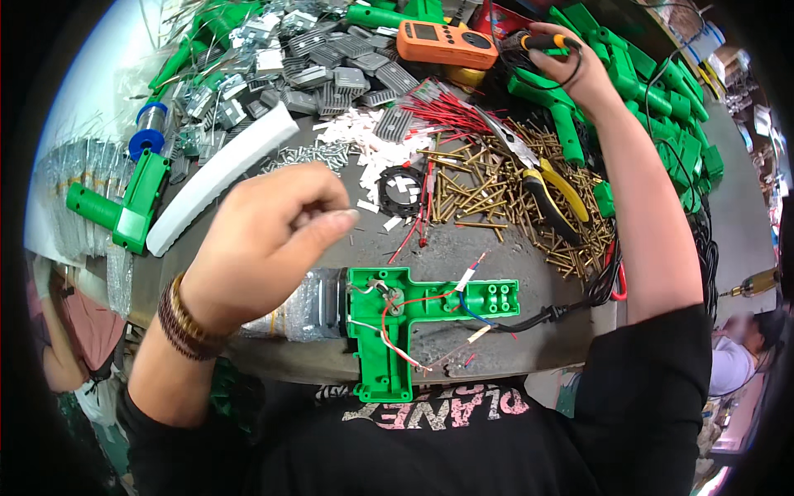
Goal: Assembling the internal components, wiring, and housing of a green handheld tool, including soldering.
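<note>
My left hand [265, 240] hovers over the bench left of centre, its fingers curled into a loose fist; nothing shows in it. At the far right, my right hand [583, 78] is wrapped round a tool with a black-and-orange handle [550, 41]; its working end is hidden. In front of my body lies an opened green plastic housing half [382, 347], T-shaped, with red, white and blue wires [387, 322] inside. Two wires carry white sleeves [466, 279]. A black power cord [546, 316] leads off its right end. Clear bubble-wrapped material [306, 310] touches its left side.
Brass screws [471, 186] pile mid-bench beside yellow-black pliers [554, 194]. An orange multimeter [447, 44] stands behind. Grey finned metal parts [331, 70], a white curved strip [223, 182], a solder spool [149, 131] and green housings [645, 83] surround the work. Other people sit at both sides.
</note>
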{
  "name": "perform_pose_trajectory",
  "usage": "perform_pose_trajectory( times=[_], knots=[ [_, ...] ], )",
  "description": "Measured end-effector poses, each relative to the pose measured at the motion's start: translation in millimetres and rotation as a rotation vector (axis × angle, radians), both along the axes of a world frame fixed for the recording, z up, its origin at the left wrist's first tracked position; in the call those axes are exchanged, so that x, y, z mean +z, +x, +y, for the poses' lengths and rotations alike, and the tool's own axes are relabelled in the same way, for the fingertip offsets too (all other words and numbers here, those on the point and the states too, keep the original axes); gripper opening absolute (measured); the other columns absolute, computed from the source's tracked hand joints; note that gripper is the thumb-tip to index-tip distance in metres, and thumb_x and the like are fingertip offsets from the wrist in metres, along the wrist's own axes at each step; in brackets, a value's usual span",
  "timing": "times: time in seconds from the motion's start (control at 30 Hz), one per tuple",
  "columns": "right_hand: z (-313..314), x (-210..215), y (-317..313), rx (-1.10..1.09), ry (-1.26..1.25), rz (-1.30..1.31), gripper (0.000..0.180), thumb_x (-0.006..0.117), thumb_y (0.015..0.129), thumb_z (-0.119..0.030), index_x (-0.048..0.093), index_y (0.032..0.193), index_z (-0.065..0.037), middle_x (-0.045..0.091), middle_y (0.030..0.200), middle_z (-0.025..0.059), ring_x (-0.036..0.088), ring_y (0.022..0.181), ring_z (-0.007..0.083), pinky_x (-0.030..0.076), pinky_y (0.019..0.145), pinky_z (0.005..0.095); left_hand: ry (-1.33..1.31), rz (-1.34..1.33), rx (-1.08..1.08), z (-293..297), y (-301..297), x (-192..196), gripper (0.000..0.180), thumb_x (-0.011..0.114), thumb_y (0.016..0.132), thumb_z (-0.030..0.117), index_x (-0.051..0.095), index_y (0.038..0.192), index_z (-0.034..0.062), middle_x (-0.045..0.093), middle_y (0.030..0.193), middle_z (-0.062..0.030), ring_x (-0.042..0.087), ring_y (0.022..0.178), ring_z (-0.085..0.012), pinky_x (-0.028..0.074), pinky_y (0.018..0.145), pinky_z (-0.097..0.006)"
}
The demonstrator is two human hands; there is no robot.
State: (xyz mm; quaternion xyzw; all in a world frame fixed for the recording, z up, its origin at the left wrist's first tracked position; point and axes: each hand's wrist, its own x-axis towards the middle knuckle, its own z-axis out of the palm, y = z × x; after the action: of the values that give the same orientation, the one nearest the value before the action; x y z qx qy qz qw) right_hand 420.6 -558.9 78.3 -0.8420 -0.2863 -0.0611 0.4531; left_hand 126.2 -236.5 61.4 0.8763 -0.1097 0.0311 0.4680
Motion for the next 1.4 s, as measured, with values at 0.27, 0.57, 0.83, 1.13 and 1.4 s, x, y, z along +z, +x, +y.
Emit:
perform_pose_trajectory(
  times=[0.27,0.57,0.83,1.13,1.4],
  knots=[
    [-2.6,37.2,-100.5,-0.056,0.573,-0.365,0.032,0.068,0.096,-0.019,0.064,0.121,0.001,0.067,0.113,0.0086,0.059,0.092,0.0131,0.045,0.084,0.0274,0.172,-0.509,-0.152,-22.2,18.7,8.7,0.012,0.071,0.077,-0.005,0.07,0.088,0.0002,0.059,0.081,-0.0062,0.055,0.072,-0.0172,0.042,0.062,-0.028],
    [-45.1,-20.1,-197.1,-0.353,1.229,0.423,0.029,0.054,0.101,-0.04,0.058,0.101,-0.011,0.069,0.088,0.0097,0.036,0.039,0.0033,0.029,0.036,0.0187,-0.066,-0.194,-0.227,-55.1,37.9,8.9,0.007,0.075,0.075,0.001,0.072,0.08,0.0038,0.06,0.073,-0.0033,0.054,0.067,-0.0148,0.04,0.061,-0.027],
    [-17.1,-31.7,-192.0,-0.25,1.112,0.643,0.025,0.052,0.102,-0.039,0.056,0.101,-0.014,0.061,0.085,0.0048,0.036,0.043,0.0031,0.03,0.039,0.0188,-0.018,-0.241,-0.303,-53.0,44.4,-11.8,0.01,0.077,0.072,-0.001,0.072,0.079,0.005,0.063,0.072,-0.0047,0.06,0.067,-0.0166,0.045,0.06,-0.029],
    [-19.8,-35.3,-189.2,-0.135,1.086,0.616,0.027,0.051,0.103,-0.039,0.059,0.102,-0.013,0.064,0.088,0.0071,0.039,0.045,0.0024,0.034,0.041,0.0186,0.01,-0.235,-0.314,-52.9,48.1,-14.0,0.017,0.079,0.066,-0.005,0.072,0.077,0.005,0.063,0.07,-0.0045,0.059,0.064,-0.0162,0.043,0.057,-0.028],
    [-21.9,-38.0,-189.2,-0.106,1.074,0.62,0.028,0.051,0.102,-0.04,0.058,0.102,-0.013,0.064,0.089,0.0071,0.04,0.045,0.0026,0.033,0.04,0.0191,0.013,-0.214,-0.308,-54.1,47.4,-11.3,0.016,0.081,0.067,-0.004,0.073,0.078,0.0058,0.063,0.069,-0.004,0.059,0.063,-0.0158,0.043,0.057,-0.028]
  ],
)
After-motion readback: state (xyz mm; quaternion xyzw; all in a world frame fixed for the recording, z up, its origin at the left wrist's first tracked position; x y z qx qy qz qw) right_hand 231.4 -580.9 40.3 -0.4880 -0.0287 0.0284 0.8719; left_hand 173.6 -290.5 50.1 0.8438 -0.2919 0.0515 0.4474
